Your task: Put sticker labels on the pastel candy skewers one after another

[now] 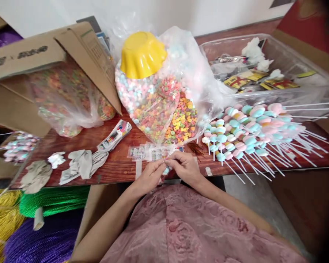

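Observation:
My left hand [150,176] and my right hand [185,167] meet at the table's front edge, fingers closed in a pinch. Between them shows a small pale blue and white marshmallow piece [166,170], mostly covered by my fingers. It lies against my left hand; what my right fingertips pinch is too small to make out. Just beyond my fingers lie several clear printed packets [153,152]. Behind these stands a large clear bag [153,113] of pastel marshmallows and coloured candy rings, with a yellow fluted bowl [143,54] upside down on top.
To the right lies a pile of marshmallow sticks [244,131], before a clear plastic bin [263,96] of packets. A cardboard box [90,58] with bagged candy rings stands left. Nearer are a label stack [115,135], grey cloth gloves [83,164] and a crumpled tissue [56,159].

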A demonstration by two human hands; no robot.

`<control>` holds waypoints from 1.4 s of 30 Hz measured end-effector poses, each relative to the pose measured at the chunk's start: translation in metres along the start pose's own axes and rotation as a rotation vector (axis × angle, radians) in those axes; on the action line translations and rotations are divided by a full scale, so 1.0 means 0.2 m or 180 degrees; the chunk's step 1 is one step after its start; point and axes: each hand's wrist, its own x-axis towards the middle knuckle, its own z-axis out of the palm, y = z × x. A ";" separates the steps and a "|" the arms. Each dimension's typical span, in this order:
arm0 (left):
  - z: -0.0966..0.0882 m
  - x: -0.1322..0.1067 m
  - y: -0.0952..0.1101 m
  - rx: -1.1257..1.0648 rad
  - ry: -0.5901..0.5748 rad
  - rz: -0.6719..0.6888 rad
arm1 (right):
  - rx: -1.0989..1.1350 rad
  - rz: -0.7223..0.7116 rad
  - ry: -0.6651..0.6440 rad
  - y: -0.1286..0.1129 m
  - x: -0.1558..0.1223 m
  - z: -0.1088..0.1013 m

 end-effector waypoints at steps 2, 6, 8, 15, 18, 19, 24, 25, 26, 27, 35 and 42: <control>-0.04 0.00 0.00 -0.0249 -0.0501 -0.0340 | -0.0099 -0.0058 0.0005 0.00 0.00 0.02; -0.12 0.03 -0.02 -0.0789 -0.0953 -0.0746 | -0.0342 -0.0278 0.0358 0.02 0.01 0.05; -0.14 0.04 -0.03 -0.1117 -0.0977 -0.0841 | -0.0917 -0.0919 0.0530 0.02 0.01 0.04; -0.19 -0.02 -0.06 -0.1283 -0.1387 -0.1076 | -0.2789 -0.2773 -0.0595 -0.07 -0.05 -0.04; -0.22 -0.06 -0.08 -0.1067 -0.1856 -0.1106 | -0.2758 -0.2927 -0.0759 -0.08 -0.08 -0.03; -0.23 -0.08 -0.08 -0.0886 -0.1908 -0.1098 | -0.2768 -0.2912 -0.0860 -0.08 -0.09 -0.02; -0.20 -0.15 -0.06 0.1429 -0.1187 0.0117 | -0.2702 -0.1603 -0.1396 -0.03 -0.11 0.03; -0.19 -0.16 -0.06 0.1953 -0.0936 0.0582 | -0.2590 -0.1134 -0.1532 -0.02 -0.11 0.04; -0.16 -0.16 -0.06 0.2367 -0.0713 0.1010 | -0.2436 -0.0696 -0.1647 -0.02 -0.11 0.03; -0.14 -0.16 -0.06 0.2649 -0.0535 0.1339 | -0.2255 -0.0381 -0.1677 -0.02 -0.11 0.01; -0.08 -0.01 -0.03 0.1154 0.0148 0.1155 | -0.3382 -0.0686 0.0108 0.02 -0.14 -0.31; -0.02 -0.01 0.01 -0.0434 0.0041 -0.0446 | -0.4206 -0.0177 -0.0441 0.14 -0.11 -0.32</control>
